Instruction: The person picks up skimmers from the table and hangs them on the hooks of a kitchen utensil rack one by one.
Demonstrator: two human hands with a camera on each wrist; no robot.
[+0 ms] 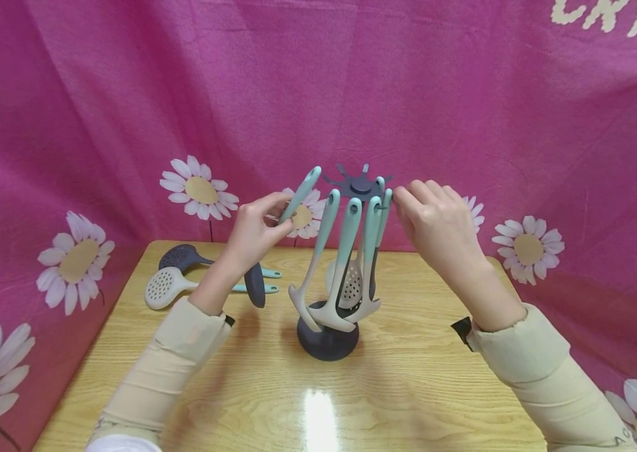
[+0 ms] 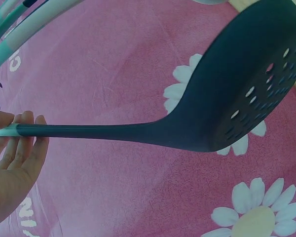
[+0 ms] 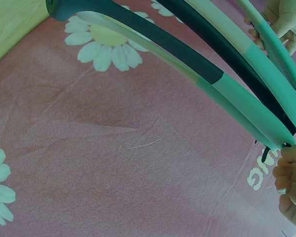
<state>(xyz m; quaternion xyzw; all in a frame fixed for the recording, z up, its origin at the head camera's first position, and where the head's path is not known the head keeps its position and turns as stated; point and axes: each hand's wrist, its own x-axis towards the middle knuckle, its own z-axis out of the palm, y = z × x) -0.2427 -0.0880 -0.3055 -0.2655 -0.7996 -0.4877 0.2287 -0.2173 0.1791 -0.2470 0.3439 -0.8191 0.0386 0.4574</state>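
My left hand (image 1: 256, 229) pinches the mint handle of a dark skimmer (image 2: 246, 84), left of a utensil stand. The skimmer's perforated head hangs downward. The stand has a dark round base (image 1: 327, 342) and a dark top disc (image 1: 360, 186) with radiating hooks. Several utensils with mint handles (image 1: 350, 229) hang around it, some with beige heads. At the stand's right side, my right hand (image 1: 437, 220) has its fingers curled at the top end of a dark-shafted utensil (image 3: 167, 49). Its thumb meets the handle end beside a small dark hook; the fingertips are partly cut off.
On the wooden table (image 1: 408, 389), left of the stand, lie a dark skimmer (image 1: 179, 256) and a beige skimmer (image 1: 164, 287), their handles partly behind my left forearm. A pink cloth (image 1: 273, 81) with daisies hangs behind and along the sides.
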